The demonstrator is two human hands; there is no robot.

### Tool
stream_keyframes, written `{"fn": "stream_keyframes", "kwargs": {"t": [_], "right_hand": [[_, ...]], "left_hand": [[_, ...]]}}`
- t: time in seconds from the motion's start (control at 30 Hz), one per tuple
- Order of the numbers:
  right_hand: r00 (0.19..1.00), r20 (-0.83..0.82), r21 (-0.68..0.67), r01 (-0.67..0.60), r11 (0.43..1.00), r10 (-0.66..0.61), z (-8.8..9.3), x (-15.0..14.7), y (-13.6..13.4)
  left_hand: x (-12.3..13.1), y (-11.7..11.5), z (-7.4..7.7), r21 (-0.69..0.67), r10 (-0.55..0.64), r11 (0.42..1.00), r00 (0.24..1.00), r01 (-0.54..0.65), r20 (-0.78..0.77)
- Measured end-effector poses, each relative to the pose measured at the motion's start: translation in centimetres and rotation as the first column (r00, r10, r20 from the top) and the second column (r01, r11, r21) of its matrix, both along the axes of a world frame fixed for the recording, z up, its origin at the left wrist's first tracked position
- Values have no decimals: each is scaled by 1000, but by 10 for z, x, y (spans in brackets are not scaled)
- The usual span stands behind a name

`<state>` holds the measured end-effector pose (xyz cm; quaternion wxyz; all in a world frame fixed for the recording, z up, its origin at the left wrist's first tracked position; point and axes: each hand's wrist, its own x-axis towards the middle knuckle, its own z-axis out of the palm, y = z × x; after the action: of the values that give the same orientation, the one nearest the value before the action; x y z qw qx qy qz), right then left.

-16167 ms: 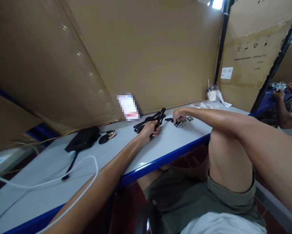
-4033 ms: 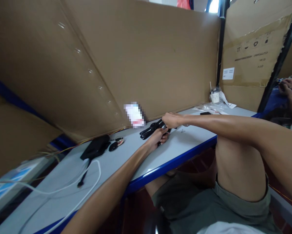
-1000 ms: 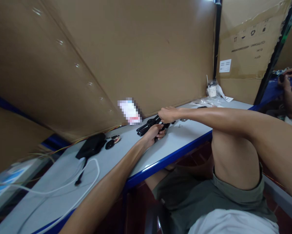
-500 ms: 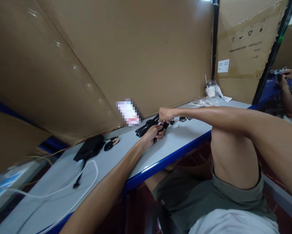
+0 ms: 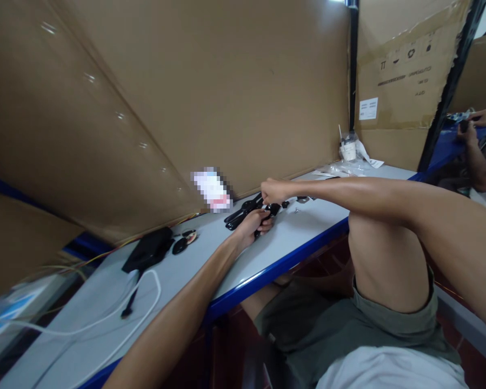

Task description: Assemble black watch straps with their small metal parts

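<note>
My left hand [image 5: 251,223] rests low over the table, its fingers wrapped round a black object [image 5: 273,209] whose kind I cannot make out. Just above and behind it, my right hand [image 5: 275,191] is closed in a fist-like grip. Whatever lies in the right fingers is hidden. Beside my left hand, toward the cardboard wall, lie several long black glossy parts [image 5: 239,214]. Small dark pieces [image 5: 303,199] are scattered right of the hands, and a tiny light-coloured bit [image 5: 296,210] lies near them.
A blurred-out phone-like screen [image 5: 212,189] leans on the cardboard wall [image 5: 226,97]. Left on the table [image 5: 198,259] are a black pouch-like item [image 5: 148,249], round dark pieces [image 5: 180,246] and a white cable [image 5: 158,286]. A cup [image 5: 348,150] stands far right. Another person's hands [image 5: 470,129] work beyond.
My right hand has lifted slightly from the black object, and its fingers now look more tightly curled. My left hand keeps its hold. The view has shifted a little.
</note>
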<state>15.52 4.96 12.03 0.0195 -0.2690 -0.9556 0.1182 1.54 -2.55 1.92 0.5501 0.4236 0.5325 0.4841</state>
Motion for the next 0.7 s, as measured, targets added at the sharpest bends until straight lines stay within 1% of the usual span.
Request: {"fn": "stream_keyframes", "kwargs": {"t": [0.07, 0.1, 0.17, 0.23, 0.3, 0.37, 0.47, 0.5, 0.57, 0.63, 0.67, 0.7], "right_hand": [[999, 32, 124, 17, 992, -21, 1, 0, -1], [998, 50, 159, 17, 987, -25, 1, 0, -1], [997, 73, 124, 3, 992, -12, 1, -1, -1], [997, 70, 64, -24, 998, 20, 1, -2, -1], [997, 66, 31, -50, 998, 48, 2, -2, -3], [996, 80, 58, -47, 997, 42, 4, 0, -7], [995, 99, 191, -13, 982, -6, 6, 2, -12], [994, 107, 213, -9, 977, -14, 7, 3, -13], [991, 137, 175, -24, 984, 0, 6, 3, -13], [989, 146, 84, -46, 995, 33, 4, 2, -13], [991, 131, 48, -46, 998, 39, 3, 1, -13], [995, 95, 24, -15, 1000, 13, 2, 0, -13]], "left_hand": [[1, 0, 1, -3, 11, 1000, 1000, -11, -3], [1, -1, 1, -3, 11, 1000, 1000, -11, -6], [1, 0, 2, -2, 0, 1000, 1000, 0, -11], [-1, 1, 1, 0, -13, 1000, 1000, 13, -11], [-3, 2, -1, 0, -20, 1000, 1000, 20, -4], [-5, 3, -3, 0, -21, 1000, 1000, 21, 9], [-6, 3, -4, -2, -20, 1000, 1000, 20, 21], [-6, 3, -4, -2, -23, 1000, 1000, 23, 21], [-6, 2, -3, 0, -35, 999, 999, 35, 15], [-5, 2, -2, -2, -39, 999, 999, 39, 6], [-4, 2, -1, -5, -35, 999, 999, 35, 1], [-3, 1, -1, -8, -28, 1000, 1000, 28, -4]]}}
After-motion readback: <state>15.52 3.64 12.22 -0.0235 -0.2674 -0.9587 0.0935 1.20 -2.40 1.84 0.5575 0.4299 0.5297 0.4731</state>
